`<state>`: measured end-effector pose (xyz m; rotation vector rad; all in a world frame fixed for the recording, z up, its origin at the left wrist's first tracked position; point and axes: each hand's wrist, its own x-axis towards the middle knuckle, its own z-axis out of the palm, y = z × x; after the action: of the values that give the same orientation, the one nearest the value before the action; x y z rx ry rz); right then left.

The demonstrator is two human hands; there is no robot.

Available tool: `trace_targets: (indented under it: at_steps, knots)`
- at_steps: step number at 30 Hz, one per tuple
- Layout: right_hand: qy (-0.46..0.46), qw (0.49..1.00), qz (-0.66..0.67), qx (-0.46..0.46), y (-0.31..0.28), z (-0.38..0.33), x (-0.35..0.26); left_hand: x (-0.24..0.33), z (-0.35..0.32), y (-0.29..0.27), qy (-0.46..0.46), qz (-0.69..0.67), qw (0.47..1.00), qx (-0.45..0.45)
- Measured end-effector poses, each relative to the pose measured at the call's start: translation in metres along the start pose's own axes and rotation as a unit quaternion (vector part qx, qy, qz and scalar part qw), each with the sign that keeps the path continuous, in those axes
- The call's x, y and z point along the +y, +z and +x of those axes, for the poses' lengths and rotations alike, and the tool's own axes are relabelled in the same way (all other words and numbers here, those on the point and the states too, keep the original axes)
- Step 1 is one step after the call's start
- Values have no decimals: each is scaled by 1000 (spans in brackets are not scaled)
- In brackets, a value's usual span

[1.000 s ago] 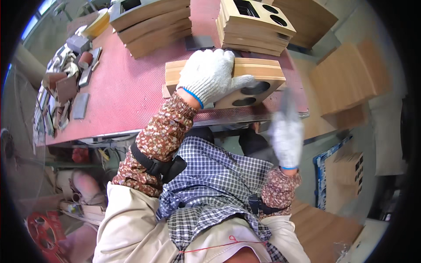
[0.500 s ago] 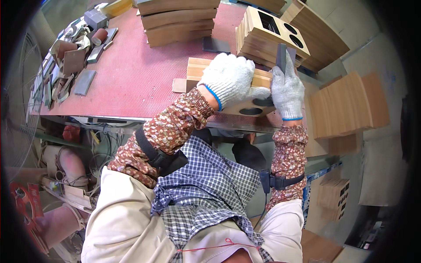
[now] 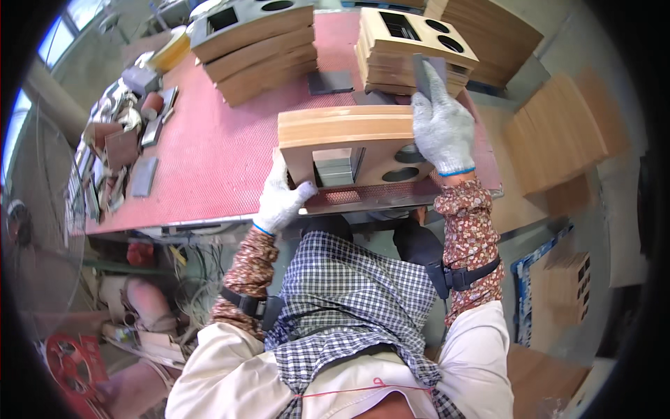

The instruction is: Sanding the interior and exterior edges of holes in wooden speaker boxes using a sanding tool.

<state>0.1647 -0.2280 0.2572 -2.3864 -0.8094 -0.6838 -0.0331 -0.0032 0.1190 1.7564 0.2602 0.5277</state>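
Head view: red workbench (image 3: 209, 150), seemingly workshop, stacked wooden panels (image 3: 255, 45).

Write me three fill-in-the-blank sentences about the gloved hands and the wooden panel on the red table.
1. Both hands wear ____ knitted gloves.
2. The left hand grips the wooden panel at its lower left corner, while the right hand holds a flat ____ block against its right end.
3. The panel shows ____ round holes beside its rectangular opening.

Missing words: white; grey; two
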Motion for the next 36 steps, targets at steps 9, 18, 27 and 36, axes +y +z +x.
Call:
trace_targets:
  at_steps: [9,18,27,36]
  knots:
    - [69,966,217,124,-3,-11,38,57,25,24,116,47,987,101]
    - [280,702,622,205,96,-83,101,224,87,65,300,490,818,-18]
    - [348,564,715,223,133,-102,125,226,117,103,290,553,779,-59]
    - [397,647,601,252,65,-81,96,219,124,104,298,585,751,-63]
